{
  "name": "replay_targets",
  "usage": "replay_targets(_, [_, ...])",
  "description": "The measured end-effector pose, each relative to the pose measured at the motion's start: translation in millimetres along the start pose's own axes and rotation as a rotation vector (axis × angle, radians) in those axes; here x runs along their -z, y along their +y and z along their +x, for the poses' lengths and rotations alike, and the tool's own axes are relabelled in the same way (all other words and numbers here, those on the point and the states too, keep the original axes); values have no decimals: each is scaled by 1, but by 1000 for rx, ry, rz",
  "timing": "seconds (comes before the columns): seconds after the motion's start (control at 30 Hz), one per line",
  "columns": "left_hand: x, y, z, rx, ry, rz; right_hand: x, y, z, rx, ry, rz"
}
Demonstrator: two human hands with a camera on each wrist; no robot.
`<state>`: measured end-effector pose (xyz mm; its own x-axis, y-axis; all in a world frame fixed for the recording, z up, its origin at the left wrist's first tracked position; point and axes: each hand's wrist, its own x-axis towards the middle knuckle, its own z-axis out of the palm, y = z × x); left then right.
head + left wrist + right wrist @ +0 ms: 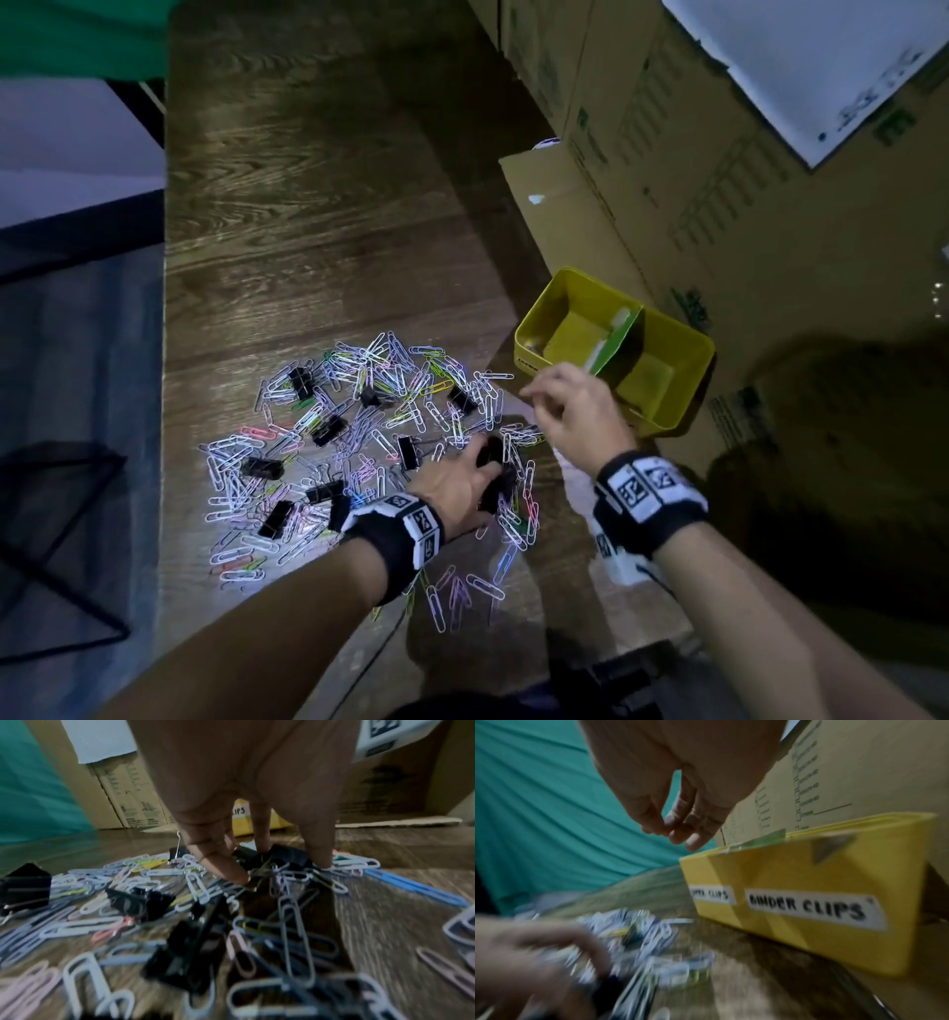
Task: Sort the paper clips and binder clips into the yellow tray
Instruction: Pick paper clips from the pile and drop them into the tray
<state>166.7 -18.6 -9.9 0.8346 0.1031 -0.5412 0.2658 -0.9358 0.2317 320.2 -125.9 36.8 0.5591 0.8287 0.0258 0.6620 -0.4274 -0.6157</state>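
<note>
The yellow tray (534, 343) sits at the right edge of the wooden table (318, 216), hard against a wall of cardboard boxes (693, 169), so it can be reached only from above or from the table side; a green divider (619, 336) splits it into two compartments, and its front wall carries two white labels, the nearer one reading BINDER CLIPS (808, 907), the other blurred but ending in CLIPS. Just to its left the paper clips (390, 375) lie in one loose heap, white, lilac, pink, yellow and green, far too many and too tangled to count; about eleven black binder clips (328, 429) show among them in the head view. The heap's right rim comes near the tray, while the far half of the table lies open and the left edge drops off to dark floor. The left hand (457, 483) presses down into the heap, its fingers (226, 870) curled around a black binder clip (492, 452). The right hand (575, 406) hovers between heap and tray, fingers loosely bent and holding nothing I can see
</note>
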Motion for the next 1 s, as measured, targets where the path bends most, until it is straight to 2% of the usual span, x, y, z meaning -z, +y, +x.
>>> replay_targets(0.1, [-6, -7, -2, -53, 33, -64, -30, 9, -23, -10, -263, -126])
replay_targets(0.2, [-9, -16, -6, -77, 70, -86, -53, 19, -40, -139, -557, -325])
replay_targets(0.27, [-8, -22, -11, -70, 83, -108, -62, 21, -52, -168, -625, -381])
replay_targets(0.4, [-6, -43, -18, -55, 113, -85, -73, 13, -78, -150, -591, -338])
replay_targets(0.5, [-7, -54, -22, 1, 87, -35, -81, 6, -99, -124, -572, -305])
replay_targets(0.6, [-6, -53, -25, 41, 101, 32, -83, 0, -114, -152, -491, -248])
replay_targets(0.73, [-10, -26, -18, -91, 191, 99, -82, -3, -119, -279, -381, -233])
replay_targets(0.8, [-14, -9, -10, -90, 213, 155, -85, -2, -116, -305, -381, -248])
replay_targets(0.9, [-17, 9, -3, -79, 171, 257, -88, 1, -112, -295, -363, -282])
replay_targets(1.0, [-23, 15, -4, -207, 100, 285, -88, 5, -109, -284, -343, -246])
